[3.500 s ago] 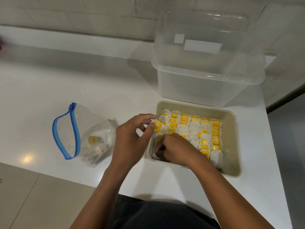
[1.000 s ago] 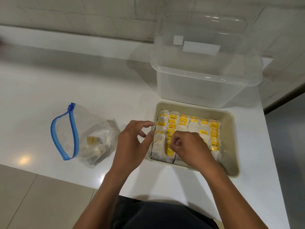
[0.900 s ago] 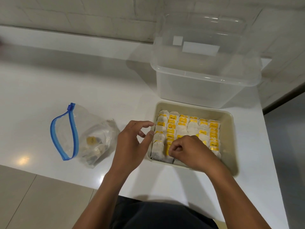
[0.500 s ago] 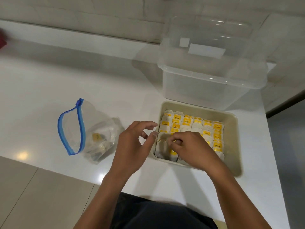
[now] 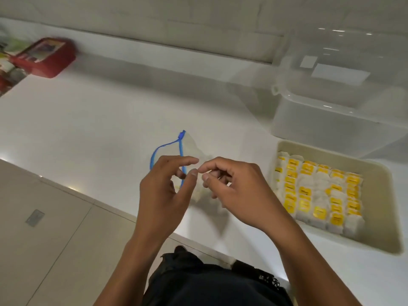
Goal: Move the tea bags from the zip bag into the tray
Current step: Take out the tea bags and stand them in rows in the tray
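Left hand (image 5: 163, 195) loosely curled, right hand (image 5: 238, 193) curled, both unladen above zip bag (image 5: 192, 151) | white counter (image 5: 88, 129) | tiled wall (image 5: 154, 18)

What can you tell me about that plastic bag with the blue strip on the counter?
The zip bag is clear, crinkled soft plastic with a blue zip strip along its mouth, which gapes open in a loop. It lies on the white counter, left of the tray. Both hands hover in front of it, hiding its lower part; a hint of yellow shows inside. Whether either hand touches it cannot be told.
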### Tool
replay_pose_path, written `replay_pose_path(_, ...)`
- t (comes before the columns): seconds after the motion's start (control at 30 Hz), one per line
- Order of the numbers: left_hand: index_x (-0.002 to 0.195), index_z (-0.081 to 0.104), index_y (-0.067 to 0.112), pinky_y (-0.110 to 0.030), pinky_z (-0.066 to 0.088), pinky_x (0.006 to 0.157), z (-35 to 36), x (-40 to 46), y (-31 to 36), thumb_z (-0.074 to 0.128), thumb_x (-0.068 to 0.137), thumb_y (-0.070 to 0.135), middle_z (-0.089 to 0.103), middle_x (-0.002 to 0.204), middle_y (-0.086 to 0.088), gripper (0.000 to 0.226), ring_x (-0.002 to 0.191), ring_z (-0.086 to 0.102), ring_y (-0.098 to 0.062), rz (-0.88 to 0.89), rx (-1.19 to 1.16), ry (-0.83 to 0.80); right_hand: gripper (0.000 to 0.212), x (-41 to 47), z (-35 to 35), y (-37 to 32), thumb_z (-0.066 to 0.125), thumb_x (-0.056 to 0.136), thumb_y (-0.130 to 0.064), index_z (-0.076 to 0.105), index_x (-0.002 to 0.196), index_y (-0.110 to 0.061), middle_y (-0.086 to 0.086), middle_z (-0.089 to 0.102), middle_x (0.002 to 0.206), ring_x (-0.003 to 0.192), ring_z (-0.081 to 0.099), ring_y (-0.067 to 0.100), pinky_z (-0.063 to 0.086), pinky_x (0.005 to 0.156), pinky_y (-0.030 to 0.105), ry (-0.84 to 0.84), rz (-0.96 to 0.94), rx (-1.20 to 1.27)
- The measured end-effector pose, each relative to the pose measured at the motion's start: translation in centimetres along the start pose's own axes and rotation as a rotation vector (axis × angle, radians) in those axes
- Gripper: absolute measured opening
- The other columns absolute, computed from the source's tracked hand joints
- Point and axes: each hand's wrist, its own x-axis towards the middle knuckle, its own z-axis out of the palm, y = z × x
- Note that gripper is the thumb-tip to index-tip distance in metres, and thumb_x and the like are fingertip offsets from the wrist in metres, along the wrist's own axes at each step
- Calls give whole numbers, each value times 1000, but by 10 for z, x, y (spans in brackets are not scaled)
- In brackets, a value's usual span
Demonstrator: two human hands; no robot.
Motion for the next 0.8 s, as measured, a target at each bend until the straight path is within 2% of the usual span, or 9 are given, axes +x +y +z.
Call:
replay_pose_path(0.1,110,67,35,-25,47,61,-22,2,-30,70,90,21,61,106,17,25,90,63,-10,-73,30,58,17,12,38,-14,61,97,-25,73,108,-29,-10,71,85,79,69,6,59,77,25,-35,20,23)
replay_pose_path(0.2,134,48,37,-22,49,72,-27,5,-64,73,88,27,55,124,17,53,104,61,-6,-258,-8,102,26,23,73,-26,52,102,-24,70,120,-26,-12,73,104,94,67,1,52,86,13,-91,18,-71)
replay_pose_path(0.27,149,26,39,-27,50,85,-24,12,-85,76,85,29,50,135,11,82,114,59,-9,-434,-94,9,27,30,92,-28,46,102,-17,68,117,-21,-7,71,109,98,64,8,50,91,20,-138,14,-168)
replay_pose_path(0.33,154,12,39,-29,51,90,-18,19,-103,78,83,30,50,138,6,98,114,61,-14,-514,-125,-130,25,34,104,-21,43,100,-10,66,110,-14,-2,65,108,100,59,15,48,92,29,-152,27,-289)
replay_pose_path(0.47,154,17,37,-19,50,75,-7,23,-123,75,86,24,67,113,7,91,84,68,-3,-456,-65,-317,30,29,106,-4,42,101,-9,55,127,-10,3,54,128,117,53,21,38,91,21,-167,241,-491)
replay_pose_path(0.57,150,25,38,-19,52,73,-7,19,-126,74,85,18,66,97,12,84,77,65,-2,-400,-51,-380,29,24,105,2,43,101,-10,51,128,-10,5,53,129,115,53,22,39,87,23,-146,418,-530)
replay_pose_path(0.67,149,27,40,-23,55,75,-9,16,-123,75,83,18,62,92,14,84,77,64,-4,-322,-67,-431,32,30,113,9,50,101,-14,50,133,-11,6,53,132,115,55,22,45,93,27,-123,488,-542)
replay_pose_path(0.73,147,27,44,-20,54,74,-12,16,-121,75,83,21,61,90,14,83,80,63,-2,-275,-84,-468,28,39,121,14,51,101,-15,54,127,-9,8,58,123,104,60,21,51,89,29,-55,483,-514)
replay_pose_path(0.8,145,29,46,-13,50,72,-13,16,-123,76,83,24,61,88,14,81,83,61,0,-249,-114,-474,22,48,130,21,52,99,-17,58,117,-7,8,62,106,88,59,18,49,76,26,27,515,-469)
